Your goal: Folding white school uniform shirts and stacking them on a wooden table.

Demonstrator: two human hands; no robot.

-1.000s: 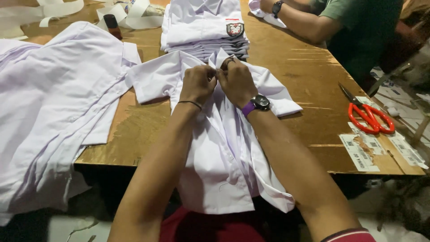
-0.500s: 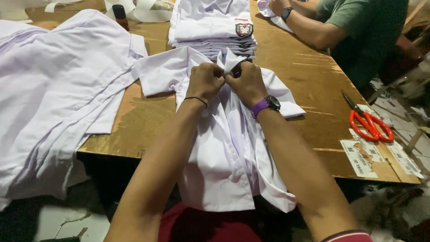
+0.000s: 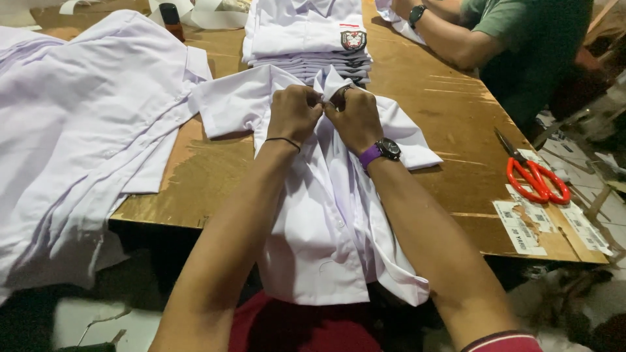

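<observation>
Pinching the white shirt (image 3: 326, 228) near its collar, left hand (image 3: 295, 112) and right hand (image 3: 355, 118) touching, fingers curled tight on the cloth, shirt lying at table (image 3: 456, 117) centre and hanging over the near edge at 6 o'clock. Sitting at 12 o'clock, a folded stack (image 3: 306, 36); at 9 o'clock, loose shirts (image 3: 85, 130); at 3 o'clock, red scissors (image 3: 535, 176). Resting at 1 o'clock, a co-worker's arm (image 3: 450, 32).

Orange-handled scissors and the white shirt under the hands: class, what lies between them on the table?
Head view: only bare brown tabletop lies between the scissors and shirt.
</observation>
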